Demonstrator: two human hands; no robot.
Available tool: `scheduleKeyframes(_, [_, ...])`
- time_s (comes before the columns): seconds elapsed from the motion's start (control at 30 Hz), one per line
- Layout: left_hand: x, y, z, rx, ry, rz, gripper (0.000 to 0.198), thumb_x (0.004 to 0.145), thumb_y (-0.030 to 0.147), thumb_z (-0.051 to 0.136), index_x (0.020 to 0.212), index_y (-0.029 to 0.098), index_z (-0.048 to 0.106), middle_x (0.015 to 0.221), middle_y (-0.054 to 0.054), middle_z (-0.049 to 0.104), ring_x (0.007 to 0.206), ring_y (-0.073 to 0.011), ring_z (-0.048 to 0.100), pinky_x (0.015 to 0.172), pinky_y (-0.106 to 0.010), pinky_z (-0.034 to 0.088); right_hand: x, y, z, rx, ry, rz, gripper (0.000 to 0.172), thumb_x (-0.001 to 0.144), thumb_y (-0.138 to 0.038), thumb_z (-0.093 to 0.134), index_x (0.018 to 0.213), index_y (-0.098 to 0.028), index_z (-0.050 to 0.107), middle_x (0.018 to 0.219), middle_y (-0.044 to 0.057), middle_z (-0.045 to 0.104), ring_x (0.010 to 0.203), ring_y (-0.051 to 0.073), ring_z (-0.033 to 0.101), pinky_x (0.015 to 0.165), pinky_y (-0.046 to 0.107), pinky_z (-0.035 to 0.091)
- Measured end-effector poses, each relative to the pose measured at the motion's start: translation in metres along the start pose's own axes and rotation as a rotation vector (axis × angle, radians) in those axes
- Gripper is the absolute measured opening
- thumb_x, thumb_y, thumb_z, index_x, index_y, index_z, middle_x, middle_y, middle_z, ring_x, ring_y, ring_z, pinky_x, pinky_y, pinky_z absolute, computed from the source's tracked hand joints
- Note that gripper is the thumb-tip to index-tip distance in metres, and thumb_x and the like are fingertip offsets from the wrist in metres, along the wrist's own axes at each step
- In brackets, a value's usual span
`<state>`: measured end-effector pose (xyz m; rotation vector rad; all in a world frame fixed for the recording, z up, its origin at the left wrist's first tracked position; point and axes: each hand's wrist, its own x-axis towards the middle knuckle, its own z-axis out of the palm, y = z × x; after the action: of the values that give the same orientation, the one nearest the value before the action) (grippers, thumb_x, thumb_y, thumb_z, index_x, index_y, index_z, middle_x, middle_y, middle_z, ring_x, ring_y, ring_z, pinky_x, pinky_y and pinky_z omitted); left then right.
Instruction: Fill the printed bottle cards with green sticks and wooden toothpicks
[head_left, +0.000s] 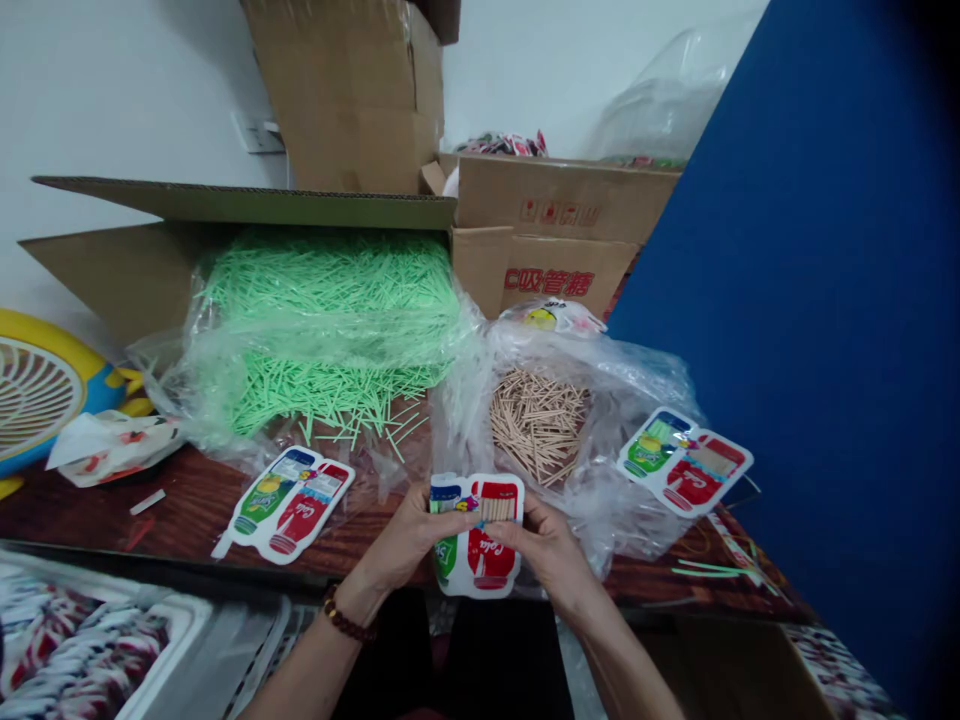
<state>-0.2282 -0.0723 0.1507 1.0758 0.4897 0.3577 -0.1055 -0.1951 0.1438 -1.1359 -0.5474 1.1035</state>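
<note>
Both my hands grip one bottle-shaped packet printed with a green and a red bottle, just above the table's near edge. My left hand pinches its left side, a bead bracelet on that wrist. My right hand pinches its right side, where a row of tan sticks shows in the top of the red half. A second packet lies flat on the table to the left. Two more packets lie to the right on clear plastic.
A clear bag of green sticks spills from an open carton at the back. A clear bag of tan sticks lies beside it. Cartons stand behind, a blue board on the right, a yellow fan far left, a tray of packets below left.
</note>
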Motion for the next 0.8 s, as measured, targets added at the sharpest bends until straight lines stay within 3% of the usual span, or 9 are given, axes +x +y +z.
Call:
scheduleKeyframes(0.13, [0.002, 0.004, 0.002, 0.059, -0.023, -0.021, 0.021, 0.066, 0.020, 0.081, 0.083, 0.012, 0.071, 0.075, -0.001, 0.073, 0.064, -0.0116, 0.063, 0.062, -0.020, 0.049, -0.004, 0.003, -0.004, -0.124, 0.033, -0.100, 0.034, 0.076, -0.032, 0.071, 0.108, -0.022, 0.065, 0.099, 0.003, 0.071, 0.087, 0.021, 0.066, 0.082, 0.035, 0.051])
scheduleKeyframes(0.23, [0.004, 0.004, 0.005, 0.082, -0.046, -0.012, 0.019, 0.068, 0.021, 0.079, 0.081, 0.011, 0.070, 0.073, -0.002, 0.072, 0.063, -0.0119, 0.063, 0.062, -0.021, 0.049, -0.004, 0.003, -0.008, -0.089, 0.029, -0.105, 0.035, 0.075, -0.032, 0.072, 0.108, -0.023, 0.065, 0.101, 0.004, 0.072, 0.088, 0.022, 0.066, 0.083, 0.036, 0.051])
scheduleKeyframes(0.37, [0.006, 0.000, 0.008, 0.080, -0.055, 0.003, 0.018, 0.068, 0.021, 0.079, 0.080, 0.011, 0.070, 0.072, -0.003, 0.072, 0.060, -0.0124, 0.062, 0.060, -0.022, 0.049, -0.003, 0.002, -0.011, 0.021, -0.045, -0.032, 0.037, 0.069, -0.032, 0.078, 0.103, -0.022, 0.066, 0.097, 0.004, 0.073, 0.084, 0.022, 0.068, 0.081, 0.036, 0.052])
scheduleKeyframes(0.63, [0.007, 0.002, 0.011, 0.136, -0.059, 0.007, 0.019, 0.067, 0.023, 0.079, 0.079, 0.011, 0.071, 0.070, -0.003, 0.071, 0.061, -0.0132, 0.061, 0.060, -0.022, 0.048, -0.003, 0.003, -0.009, -0.045, 0.090, -0.115, 0.035, 0.066, -0.035, 0.079, 0.096, -0.020, 0.067, 0.088, 0.003, 0.073, 0.075, 0.020, 0.066, 0.072, 0.032, 0.052])
scheduleKeyframes(0.8, [0.005, 0.000, 0.014, 0.034, 0.001, 0.007, 0.019, 0.066, 0.023, 0.079, 0.076, 0.010, 0.070, 0.066, -0.003, 0.070, 0.057, -0.0139, 0.061, 0.057, -0.024, 0.048, -0.005, -0.011, -0.009, -0.047, 0.037, -0.102, 0.029, 0.066, -0.040, 0.078, 0.083, -0.019, 0.069, 0.079, 0.002, 0.071, 0.071, 0.019, 0.064, 0.069, 0.031, 0.051])
